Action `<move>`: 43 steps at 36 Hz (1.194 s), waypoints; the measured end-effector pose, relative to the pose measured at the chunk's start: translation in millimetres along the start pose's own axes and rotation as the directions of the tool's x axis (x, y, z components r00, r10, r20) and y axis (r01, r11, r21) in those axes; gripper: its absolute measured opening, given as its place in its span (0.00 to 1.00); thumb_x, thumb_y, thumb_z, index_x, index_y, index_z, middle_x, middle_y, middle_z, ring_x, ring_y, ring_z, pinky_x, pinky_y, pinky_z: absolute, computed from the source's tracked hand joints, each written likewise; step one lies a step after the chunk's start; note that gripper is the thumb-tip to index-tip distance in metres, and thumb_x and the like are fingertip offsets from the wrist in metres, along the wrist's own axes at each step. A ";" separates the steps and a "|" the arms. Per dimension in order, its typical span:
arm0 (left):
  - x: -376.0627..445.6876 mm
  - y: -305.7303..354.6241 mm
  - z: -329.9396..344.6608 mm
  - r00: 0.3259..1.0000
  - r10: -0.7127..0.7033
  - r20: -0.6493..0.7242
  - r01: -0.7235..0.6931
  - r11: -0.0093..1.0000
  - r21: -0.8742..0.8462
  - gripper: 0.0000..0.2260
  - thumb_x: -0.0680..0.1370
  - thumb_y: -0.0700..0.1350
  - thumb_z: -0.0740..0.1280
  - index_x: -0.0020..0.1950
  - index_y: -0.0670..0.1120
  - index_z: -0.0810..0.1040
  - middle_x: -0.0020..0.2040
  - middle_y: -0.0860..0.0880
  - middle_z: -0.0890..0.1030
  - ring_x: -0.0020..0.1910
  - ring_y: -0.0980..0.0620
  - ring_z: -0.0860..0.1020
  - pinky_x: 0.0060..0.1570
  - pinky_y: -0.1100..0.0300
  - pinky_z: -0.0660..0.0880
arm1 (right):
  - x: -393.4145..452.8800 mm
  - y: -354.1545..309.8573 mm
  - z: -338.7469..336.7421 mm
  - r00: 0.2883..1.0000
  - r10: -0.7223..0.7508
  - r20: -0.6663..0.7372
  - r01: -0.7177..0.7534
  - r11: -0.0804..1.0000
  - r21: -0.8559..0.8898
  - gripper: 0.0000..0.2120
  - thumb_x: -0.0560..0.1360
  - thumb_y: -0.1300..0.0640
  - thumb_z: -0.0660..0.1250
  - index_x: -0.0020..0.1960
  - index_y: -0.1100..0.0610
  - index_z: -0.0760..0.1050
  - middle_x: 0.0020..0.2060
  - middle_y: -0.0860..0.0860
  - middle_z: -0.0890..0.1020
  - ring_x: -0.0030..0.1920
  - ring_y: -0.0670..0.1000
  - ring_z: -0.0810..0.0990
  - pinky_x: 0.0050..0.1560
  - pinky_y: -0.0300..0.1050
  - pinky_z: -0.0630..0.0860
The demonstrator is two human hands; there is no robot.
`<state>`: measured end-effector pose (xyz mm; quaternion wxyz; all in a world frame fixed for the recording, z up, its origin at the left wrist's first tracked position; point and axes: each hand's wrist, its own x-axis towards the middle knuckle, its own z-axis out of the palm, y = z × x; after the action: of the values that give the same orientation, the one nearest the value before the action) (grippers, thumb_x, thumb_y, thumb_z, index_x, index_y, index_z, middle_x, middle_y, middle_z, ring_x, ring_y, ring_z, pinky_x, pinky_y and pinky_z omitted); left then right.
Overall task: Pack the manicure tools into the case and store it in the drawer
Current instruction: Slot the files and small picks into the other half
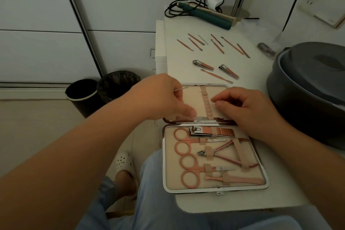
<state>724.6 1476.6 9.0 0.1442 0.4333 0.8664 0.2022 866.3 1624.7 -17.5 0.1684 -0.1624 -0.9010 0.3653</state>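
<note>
The rose-gold manicure case with its cream lining (261, 175) lies open flat on the white tabletop (186, 203) in front of me. My left hand (164, 97) hovers over the far half of the case, its fingers curled and pinching a thin silver-tipped tool (179, 89) that pokes out toward the row of elastic loops (206, 102) down the middle of that half. My right hand (250, 112) rests on the right side of the same half, fingers bent, thumb and forefinger drawn together at the loops; I cannot tell whether they grip anything. The near half holds a large pink nail clipper (211, 131), pink-handled scissors (188, 141), a cuticle nipper (222, 152) and smaller pieces under straps. Beyond the case, loose on the table, lie two small nail clippers (203, 65), a long pink pusher (216, 76) and a spread of slim pink sticks (214, 44). A grey round tub (308, 84) sits to my right.
</note>
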 end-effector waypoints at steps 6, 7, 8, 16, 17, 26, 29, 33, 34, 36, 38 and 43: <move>-3.0 -12.8 -7.9 0.998 -0.020 0.055 0.020 1.000 0.004 0.15 0.60 0.57 0.76 0.32 0.50 0.74 0.29 0.54 0.74 0.30 0.56 0.71 0.28 0.62 0.63 | 0.3 -0.1 0.4 1.000 -0.007 0.002 0.008 1.000 -0.015 0.11 0.73 0.54 0.66 0.39 0.37 0.76 0.39 0.37 0.79 0.41 0.41 0.77 0.39 0.33 0.71; -2.6 -13.1 -7.4 0.998 -0.028 0.063 0.027 1.000 0.011 0.16 0.60 0.57 0.76 0.32 0.50 0.73 0.30 0.53 0.75 0.31 0.56 0.71 0.28 0.62 0.63 | 0.1 -0.6 0.1 1.000 -0.007 0.005 0.007 1.000 -0.017 0.11 0.74 0.54 0.66 0.39 0.37 0.76 0.39 0.37 0.79 0.41 0.41 0.77 0.39 0.33 0.71; -2.1 -13.2 -6.8 0.997 -0.035 0.066 0.034 0.999 0.014 0.16 0.60 0.58 0.76 0.32 0.50 0.73 0.30 0.53 0.75 0.31 0.56 0.71 0.28 0.61 0.63 | -0.1 -0.9 -0.1 1.000 -0.006 0.008 0.006 1.000 -0.020 0.11 0.74 0.54 0.66 0.39 0.37 0.76 0.39 0.37 0.79 0.41 0.41 0.77 0.39 0.33 0.71; 1.9 -9.1 -3.9 0.994 -0.058 0.095 0.058 0.998 0.003 0.17 0.59 0.60 0.75 0.31 0.50 0.73 0.29 0.53 0.75 0.31 0.55 0.72 0.29 0.61 0.64 | -0.2 -1.2 1.4 1.000 -0.012 0.007 0.012 0.999 -0.035 0.10 0.74 0.54 0.65 0.40 0.38 0.75 0.39 0.38 0.79 0.41 0.40 0.77 0.38 0.31 0.71; 2.3 -8.0 -3.7 0.994 -0.060 0.089 0.059 0.998 0.008 0.17 0.59 0.60 0.75 0.31 0.50 0.72 0.29 0.53 0.75 0.31 0.55 0.72 0.29 0.61 0.64 | -0.4 -1.0 1.5 1.000 -0.011 0.007 0.011 0.999 -0.034 0.11 0.74 0.55 0.65 0.40 0.38 0.75 0.39 0.37 0.78 0.41 0.40 0.77 0.38 0.31 0.71; -1.9 -10.8 -5.1 0.996 -0.004 0.093 0.011 0.997 -0.074 0.11 0.62 0.57 0.75 0.31 0.53 0.77 0.27 0.58 0.76 0.31 0.60 0.74 0.26 0.68 0.66 | -1.1 -0.7 -0.8 1.000 -0.014 0.007 0.014 1.000 -0.021 0.10 0.72 0.54 0.67 0.39 0.39 0.76 0.36 0.39 0.79 0.39 0.36 0.75 0.35 0.25 0.71; -6.4 -20.6 -13.7 0.986 0.030 0.163 -0.009 0.992 -0.127 0.06 0.63 0.53 0.75 0.31 0.54 0.79 0.22 0.63 0.73 0.25 0.66 0.71 0.22 0.74 0.63 | -1.5 -0.9 -2.8 1.000 -0.015 0.016 0.015 1.000 0.000 0.10 0.72 0.55 0.68 0.38 0.39 0.76 0.34 0.38 0.78 0.37 0.32 0.75 0.34 0.23 0.69; -5.0 -20.8 -14.5 0.983 0.023 0.181 -0.005 0.995 -0.100 0.05 0.63 0.51 0.74 0.30 0.56 0.80 0.25 0.60 0.75 0.28 0.62 0.72 0.27 0.69 0.66 | -0.6 -1.7 -2.2 1.000 -0.011 0.027 0.011 1.000 -0.015 0.10 0.72 0.55 0.68 0.38 0.39 0.76 0.36 0.39 0.78 0.37 0.31 0.74 0.33 0.22 0.69; -4.1 -19.0 -14.1 0.983 0.018 0.181 -0.002 0.996 -0.088 0.05 0.63 0.51 0.74 0.30 0.55 0.79 0.26 0.59 0.76 0.30 0.61 0.73 0.30 0.66 0.67 | -0.3 -1.9 -2.2 1.000 -0.011 0.026 0.011 1.000 -0.019 0.10 0.72 0.55 0.68 0.38 0.39 0.76 0.36 0.39 0.78 0.37 0.32 0.74 0.33 0.22 0.69; -2.5 -16.2 -14.0 0.982 0.009 0.189 0.002 0.998 -0.060 0.05 0.63 0.51 0.74 0.30 0.55 0.79 0.25 0.59 0.75 0.29 0.61 0.73 0.30 0.65 0.66 | -0.5 -1.8 -2.4 1.000 -0.009 0.022 0.009 1.000 -0.020 0.10 0.72 0.55 0.68 0.38 0.39 0.76 0.35 0.39 0.78 0.37 0.32 0.75 0.33 0.22 0.69; -1.4 -14.7 -14.1 0.980 0.007 0.199 0.003 0.999 -0.048 0.06 0.63 0.51 0.74 0.29 0.55 0.79 0.23 0.62 0.74 0.26 0.64 0.71 0.29 0.66 0.65 | -0.8 -1.6 -2.4 1.000 -0.007 0.022 0.007 1.000 -0.016 0.10 0.72 0.55 0.67 0.38 0.39 0.76 0.35 0.39 0.78 0.38 0.33 0.75 0.34 0.23 0.69; -2.5 -13.9 -9.2 0.988 0.017 0.155 -0.005 0.997 -0.076 0.08 0.63 0.53 0.74 0.29 0.53 0.78 0.24 0.59 0.75 0.28 0.61 0.72 0.29 0.65 0.65 | -1.2 -0.7 -2.0 1.000 -0.007 0.022 0.007 1.000 -0.024 0.10 0.73 0.54 0.67 0.39 0.39 0.75 0.36 0.39 0.78 0.38 0.34 0.75 0.33 0.26 0.71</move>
<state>712.5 1464.9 10.6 0.2266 0.4468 0.8418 0.2011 868.1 1624.9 -15.9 0.1578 -0.1573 -0.9076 0.3558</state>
